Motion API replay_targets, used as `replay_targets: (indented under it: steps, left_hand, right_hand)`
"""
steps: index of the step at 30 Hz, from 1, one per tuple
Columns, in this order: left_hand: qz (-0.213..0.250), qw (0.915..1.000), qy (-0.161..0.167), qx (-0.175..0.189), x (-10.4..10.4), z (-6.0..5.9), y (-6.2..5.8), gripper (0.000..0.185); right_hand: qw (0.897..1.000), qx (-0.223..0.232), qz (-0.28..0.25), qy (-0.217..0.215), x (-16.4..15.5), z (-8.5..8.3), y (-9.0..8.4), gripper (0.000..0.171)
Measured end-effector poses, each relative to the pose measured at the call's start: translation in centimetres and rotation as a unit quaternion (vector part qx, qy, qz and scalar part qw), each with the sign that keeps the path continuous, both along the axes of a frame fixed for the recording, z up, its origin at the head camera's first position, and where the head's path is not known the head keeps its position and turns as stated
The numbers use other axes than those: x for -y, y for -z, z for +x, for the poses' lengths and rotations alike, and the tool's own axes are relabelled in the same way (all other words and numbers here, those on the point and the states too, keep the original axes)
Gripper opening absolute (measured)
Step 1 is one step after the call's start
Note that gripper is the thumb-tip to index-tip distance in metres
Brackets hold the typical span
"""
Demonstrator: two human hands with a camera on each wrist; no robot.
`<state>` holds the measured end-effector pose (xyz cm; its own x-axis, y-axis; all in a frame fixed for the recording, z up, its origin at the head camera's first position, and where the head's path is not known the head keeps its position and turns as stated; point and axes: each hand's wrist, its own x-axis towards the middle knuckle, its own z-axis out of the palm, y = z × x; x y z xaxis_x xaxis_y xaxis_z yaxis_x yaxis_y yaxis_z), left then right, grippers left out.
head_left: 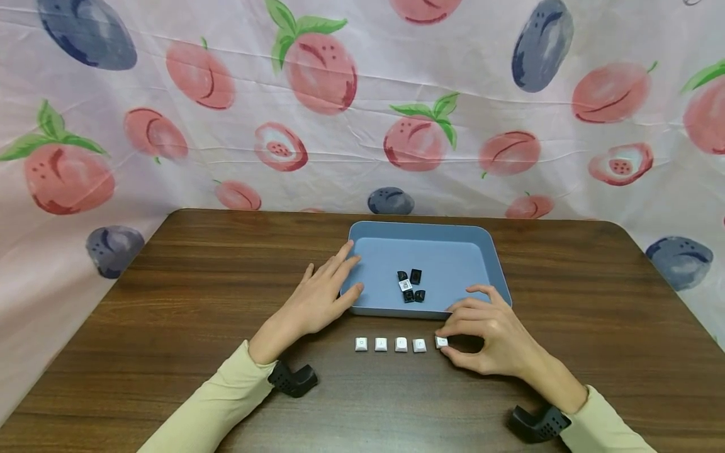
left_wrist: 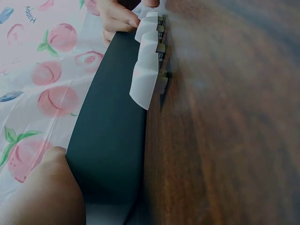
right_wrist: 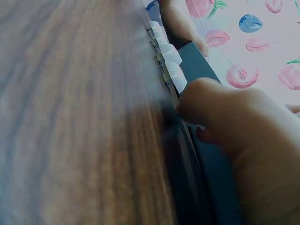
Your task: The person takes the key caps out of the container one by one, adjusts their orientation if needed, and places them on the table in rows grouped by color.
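On the bench [head_left: 226,283], beside four white keycaps [head_left: 401,345], the right hand [head_left: 489,330] pinches a fifth keycap [head_left: 441,342], partly hidden; the left hand [head_left: 320,296], fingers spread, touches a blue tray [head_left: 379,251] holding black keycaps [head_left: 416,276] and a white piece [head_left: 404,285], its marking unreadable

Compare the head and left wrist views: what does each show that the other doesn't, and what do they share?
Only the head view shows the inside of the blue tray with four black keycaps and one white keycap, and the wrist devices.

Only the left wrist view shows the word "Happy" on the cloth and the darker parts beneath the row of white keycaps.

Both share the tray, row, cloth, wooden table, left hand and right hand.
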<state>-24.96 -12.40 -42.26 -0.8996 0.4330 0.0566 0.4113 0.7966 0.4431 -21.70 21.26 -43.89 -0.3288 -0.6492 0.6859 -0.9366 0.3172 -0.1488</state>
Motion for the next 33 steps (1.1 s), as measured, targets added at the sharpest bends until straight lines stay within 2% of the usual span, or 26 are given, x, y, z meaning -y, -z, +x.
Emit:
replay_targets:
  steps: [6, 12, 14, 16, 18, 20, 23, 25, 29, 31, 33]
  left_hand:
    - [0.002, 1.0, -0.002, 0.002, 0.0, 0.0, 0.1, 0.063]
    - [0.008, 1.0, 0.0, -0.003, 0.0, 0.0, 0.2, 0.063]
    - [0.008, 0.9999, 0.001, -0.006, 0.0, 0.0, 0.2, 0.063]
    - [0.006, 1.0, 0.001, -0.006, 0.0, 0.0, 0.1, 0.063]
    - [0.004, 1.0, 0.0, -0.006, -0.1, 0.0, 0.1, 0.063]
    - [0.002, 1.0, -0.001, -0.006, -0.1, -0.1, 0.1, 0.062]
    - [0.002, 1.0, -0.001, -0.005, -0.1, -0.1, 0.0, 0.063]
    - [-0.002, 1.0, -0.002, -0.005, 0.0, 0.0, 0.0, 0.062]
    - [-0.007, 1.0, -0.005, -0.003, 0.1, 0.1, -0.1, 0.062]
    - [-0.006, 1.0, -0.004, -0.002, 0.0, 0.1, -0.1, 0.063]
    - [-0.003, 1.0, -0.002, -0.002, -0.1, 0.0, -0.1, 0.063]
  right_hand:
    - [0.999, 0.001, 0.039, 0.013, -0.1, 0.1, -0.3, 0.017]
    - [1.0, 0.0, 0.027, 0.01, 0.0, 0.2, -0.3, 0.018]
    - [1.0, 0.014, -0.004, -0.002, 0.0, 0.0, -0.2, 0.019]
    - [0.997, 0.041, -0.057, -0.022, 0.0, -0.2, -0.2, 0.019]
    - [0.99, 0.073, -0.112, -0.035, -0.1, -0.4, -0.2, 0.014]
    - [0.982, 0.102, -0.154, -0.028, 0.0, -0.4, -0.3, 0.005]
    - [0.977, 0.136, -0.162, 0.037, 0.4, -0.2, -0.7, 0.021]
    - [0.971, 0.162, -0.141, 0.106, 1.0, 0.0, -1.0, 0.029]
    - [0.947, 0.216, -0.074, 0.226, 2.2, 0.3, -1.7, 0.024]
    - [0.935, 0.239, -0.043, 0.259, 2.4, 0.3, -2.1, 0.024]
    - [0.927, 0.262, -0.019, 0.269, 2.3, 0.1, -2.6, 0.027]
